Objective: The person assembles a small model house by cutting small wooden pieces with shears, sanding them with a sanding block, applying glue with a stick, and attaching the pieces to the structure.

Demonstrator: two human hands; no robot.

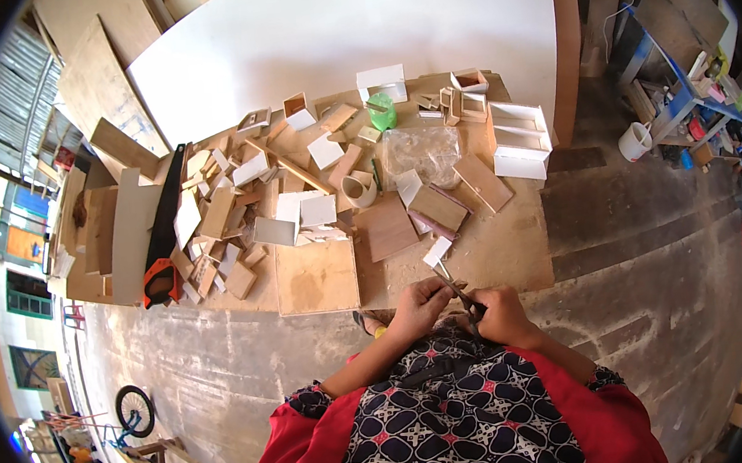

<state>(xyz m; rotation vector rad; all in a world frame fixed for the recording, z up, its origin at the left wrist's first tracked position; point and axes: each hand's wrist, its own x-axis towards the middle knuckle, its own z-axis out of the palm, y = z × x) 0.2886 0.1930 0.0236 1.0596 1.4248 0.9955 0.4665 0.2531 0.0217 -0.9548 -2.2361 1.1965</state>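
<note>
My right hand is closed round the dark handles of a pair of scissors, near the table's front edge. The blades point up and left, toward a small white piece by their tips. Close beside the blades, my left hand has its thumb and fingers pinched together; what lies between them is too small to make out. Just beyond, a wooden block with a dark edge rests on the worktable, next to a flat brown board.
Wood offcuts crowd the table's left, beside a handsaw with an orange handle. Farther back are a green container, a cup-like holder, a clear plastic sheet and a white shelved box. A white panel stands behind.
</note>
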